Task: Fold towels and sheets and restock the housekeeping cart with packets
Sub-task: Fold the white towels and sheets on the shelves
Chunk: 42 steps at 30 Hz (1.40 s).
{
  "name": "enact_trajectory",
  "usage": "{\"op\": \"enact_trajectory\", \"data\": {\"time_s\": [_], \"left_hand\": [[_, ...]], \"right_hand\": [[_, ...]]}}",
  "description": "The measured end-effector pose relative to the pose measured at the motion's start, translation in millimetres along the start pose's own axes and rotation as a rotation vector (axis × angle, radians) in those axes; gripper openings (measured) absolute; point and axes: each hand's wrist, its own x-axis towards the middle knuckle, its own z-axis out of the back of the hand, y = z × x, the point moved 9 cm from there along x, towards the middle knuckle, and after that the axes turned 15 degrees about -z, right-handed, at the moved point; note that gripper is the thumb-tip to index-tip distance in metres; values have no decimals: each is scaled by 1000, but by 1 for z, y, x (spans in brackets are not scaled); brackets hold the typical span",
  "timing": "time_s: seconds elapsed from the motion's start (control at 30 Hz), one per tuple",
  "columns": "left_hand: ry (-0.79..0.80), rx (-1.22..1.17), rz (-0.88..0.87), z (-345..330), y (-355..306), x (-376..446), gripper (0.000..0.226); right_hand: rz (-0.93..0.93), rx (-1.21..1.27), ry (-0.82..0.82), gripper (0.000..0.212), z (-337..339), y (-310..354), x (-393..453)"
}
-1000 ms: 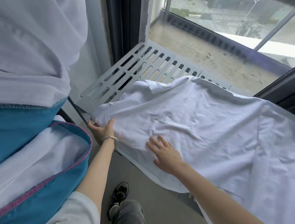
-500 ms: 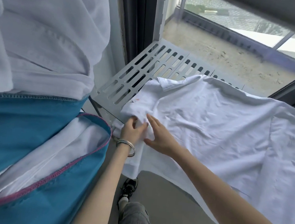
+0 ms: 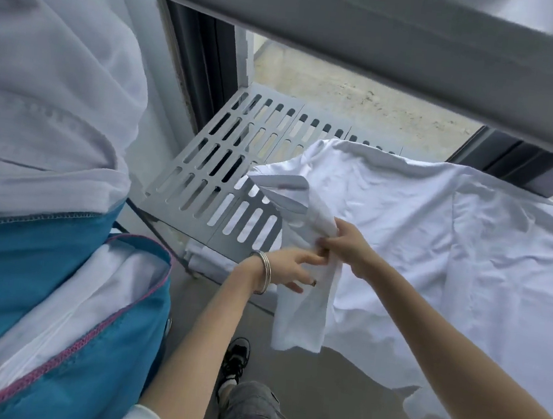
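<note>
At slatted shelf (image 3: 223,182) | sheet (image 3: 419,246) corner now lifted, pinched by both hands: left (image 3: 291,268), right (image 3: 347,243) | blue bag (image 3: 36,282) holds white linen (image 3: 60,308)

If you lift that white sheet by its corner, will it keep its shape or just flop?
Probably flop: the corner of the sheet pinched by the right hand and left hand hangs limp below them. It likely feels light, since fingertips alone hold it. The overhanging edge might slide off the grille.
</note>
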Motion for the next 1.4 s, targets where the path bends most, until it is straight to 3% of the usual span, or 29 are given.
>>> {"op": "enact_trajectory", "data": {"time_s": [0.03, 0.13, 0.2, 0.27, 0.37, 0.47, 0.6, 0.7, 0.77, 0.83, 0.9, 0.97, 1.07, 1.27, 1.33, 1.4], "left_hand": [[-69, 74, -34, 11, -9, 3, 43], [-640, 350, -116, 83, -42, 1, 36], [-864, 548, -148, 115, -64, 9, 24], [-812, 582, -57, 124, -60, 39, 24], [-504, 575, 269, 108, -9, 73, 64], [-276, 604, 310, 77, 28, 88, 100], [-97, 926, 266, 48, 46, 103, 93], [-273, 1073, 126, 63, 30, 113, 40], [-391, 990, 38, 81, 19, 114, 30], [-396, 931, -29, 87, 10, 119, 24], [-222, 901, -62, 65, 5, 128, 41], [53, 979, -72, 22, 13, 137, 66], [244, 1211, -86, -15, 18, 145, 60], [88, 1352, -212, 13, -37, 149, 19], [-81, 1316, -366, 19, -68, 143, 18], [-348, 1136, -523, 29, -102, 131, 19]], "right_hand": [[10, -16, -55, 31, 12, -7, -5], [136, -172, -208, 40, 37, -14, -35], [240, -334, -237, 53, 36, -18, -58], [259, -492, -283, 69, 34, -29, -78], [208, -554, -317, 72, 37, -50, -101], [171, -580, -347, 63, 46, -67, -113], [86, -561, -379, 49, 60, -86, -124], [17, -479, -448, 46, 79, -96, -136], [-42, -351, -519, 47, 98, -108, -147], [-80, -290, -549, 47, 110, -118, -156], [-89, -289, -542, 49, 113, -121, -160], [-87, -287, -541, 51, 112, -122, -159], [-155, -206, -596, 48, 124, -132, -161], [-330, -6, -694, 35, 151, -178, -184], [-380, 15, -725, 33, 160, -196, -191], [-438, 15, -760, 29, 169, -215, -198]]}}
